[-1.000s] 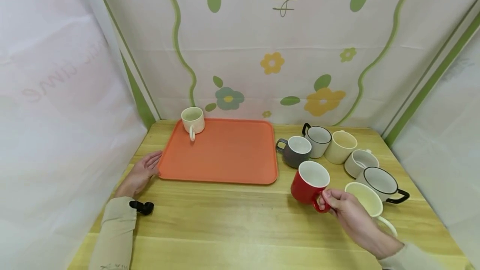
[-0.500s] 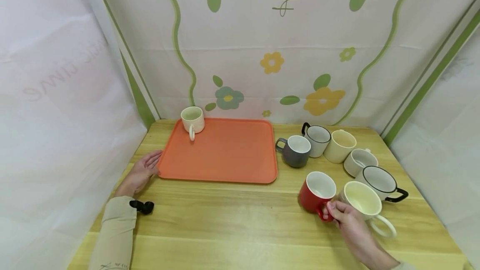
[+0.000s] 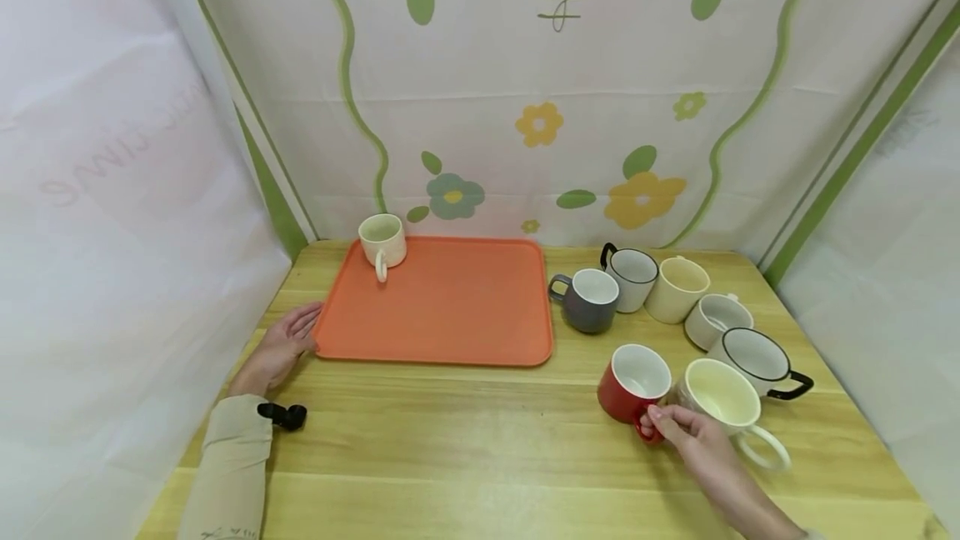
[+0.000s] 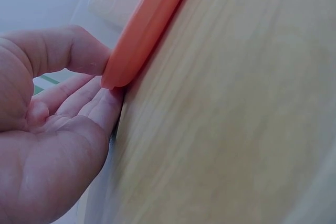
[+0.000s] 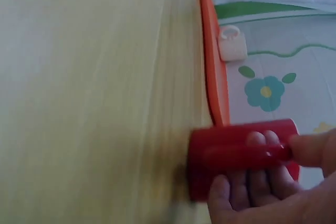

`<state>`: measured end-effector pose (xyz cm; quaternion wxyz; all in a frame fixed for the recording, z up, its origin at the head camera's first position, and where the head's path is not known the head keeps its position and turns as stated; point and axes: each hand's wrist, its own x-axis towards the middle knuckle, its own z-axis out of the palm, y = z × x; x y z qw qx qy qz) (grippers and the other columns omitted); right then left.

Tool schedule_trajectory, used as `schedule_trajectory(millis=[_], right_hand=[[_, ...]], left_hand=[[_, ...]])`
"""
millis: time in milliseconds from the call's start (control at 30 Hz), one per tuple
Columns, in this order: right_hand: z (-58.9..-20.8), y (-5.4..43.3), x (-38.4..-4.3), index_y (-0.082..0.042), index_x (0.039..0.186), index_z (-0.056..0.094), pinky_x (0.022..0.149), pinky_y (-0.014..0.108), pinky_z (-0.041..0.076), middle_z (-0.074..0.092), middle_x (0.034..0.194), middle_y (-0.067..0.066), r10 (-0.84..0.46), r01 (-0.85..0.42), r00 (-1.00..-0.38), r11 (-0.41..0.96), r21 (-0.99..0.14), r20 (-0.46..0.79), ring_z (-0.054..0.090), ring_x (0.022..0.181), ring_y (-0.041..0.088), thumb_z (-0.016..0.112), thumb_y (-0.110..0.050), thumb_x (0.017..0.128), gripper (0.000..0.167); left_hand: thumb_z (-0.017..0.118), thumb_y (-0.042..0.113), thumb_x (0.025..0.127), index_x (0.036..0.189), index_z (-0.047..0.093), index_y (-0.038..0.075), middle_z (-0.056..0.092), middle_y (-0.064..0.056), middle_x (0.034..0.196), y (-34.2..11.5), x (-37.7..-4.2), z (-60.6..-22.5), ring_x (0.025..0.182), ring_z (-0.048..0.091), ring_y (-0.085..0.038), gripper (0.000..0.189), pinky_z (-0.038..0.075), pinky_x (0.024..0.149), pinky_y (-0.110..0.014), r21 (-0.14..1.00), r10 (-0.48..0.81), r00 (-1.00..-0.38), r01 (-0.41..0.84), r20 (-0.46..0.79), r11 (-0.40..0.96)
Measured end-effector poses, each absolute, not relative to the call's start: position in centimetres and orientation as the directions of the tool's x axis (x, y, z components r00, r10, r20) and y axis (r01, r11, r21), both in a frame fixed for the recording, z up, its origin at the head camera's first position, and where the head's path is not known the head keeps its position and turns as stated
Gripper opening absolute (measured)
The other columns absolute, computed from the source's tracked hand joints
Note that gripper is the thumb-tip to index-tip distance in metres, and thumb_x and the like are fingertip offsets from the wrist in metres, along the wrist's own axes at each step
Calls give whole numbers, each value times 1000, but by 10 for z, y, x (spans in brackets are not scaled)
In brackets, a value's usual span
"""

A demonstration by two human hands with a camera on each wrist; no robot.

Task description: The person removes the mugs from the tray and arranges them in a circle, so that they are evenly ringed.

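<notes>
My right hand [image 3: 701, 444] holds the red mug [image 3: 621, 397] by its handle. The mug is upright, white inside, at the right of the table; whether its base touches the wood I cannot tell. In the right wrist view the thumb is on the handle and the fingers [image 5: 239, 190] lie along it. My left hand [image 3: 281, 348] is at the left edge of the orange tray [image 3: 450, 307]; in the left wrist view the thumb is on the rim and the fingers are under it. A cream mug [image 3: 382, 242] stands on the tray's far left corner.
Right of the tray stand a grey mug [image 3: 590, 308], a white black-rimmed mug [image 3: 632, 286], a beige mug [image 3: 675, 298], a short white mug [image 3: 712, 327], another black-rimmed mug [image 3: 750, 361] and a pale yellow mug [image 3: 716, 407]. Printed cloth [image 3: 480, 65] hangs behind.
The red mug in my right hand has moved right and towards me, beside the pale yellow mug, and has barely shifted in the last half second. My left hand stays at the tray.
</notes>
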<state>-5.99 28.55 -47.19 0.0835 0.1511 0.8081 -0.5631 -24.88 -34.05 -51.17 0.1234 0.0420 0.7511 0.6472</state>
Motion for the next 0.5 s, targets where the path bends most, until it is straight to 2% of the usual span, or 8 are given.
schedule_trajectory(millis=[200,367,433,500], right_hand=[[-454,294,-57,-8,115,78,77,19,55,79,111,3,16,108,-990,705,-701,-137,68,92,-2,70,-35,102,31],[-430,304,-59,-12,105,77,71,21,59,78,97,-7,-198,-138,-979,810,-570,-43,69,85,-3,78,-31,96,21],[-420,308,-62,-16,98,78,70,23,60,75,90,-14,-237,-218,-971,829,-516,29,66,82,-6,82,-29,92,14],[-409,311,-67,-19,97,78,72,27,61,75,90,-16,-257,-282,-959,844,-457,118,67,83,-3,86,-30,88,16]], left_hand=[[52,-20,92,168,8,-5,6,-29,175,-339,-246,-510,162,5,-46,88,50,95,-6,987,214,-970,-89,-116,133],[51,-20,92,167,7,-6,6,-30,175,-337,-246,-509,163,5,-46,88,50,95,-6,987,216,-970,-84,-112,137],[50,-21,92,167,7,-6,5,-30,175,-337,-246,-509,162,5,-46,88,50,95,-6,987,218,-969,-84,-114,139],[50,-21,92,167,7,-6,5,-31,175,-337,-246,-509,162,5,-47,88,50,95,-6,987,219,-969,-83,-112,139]])
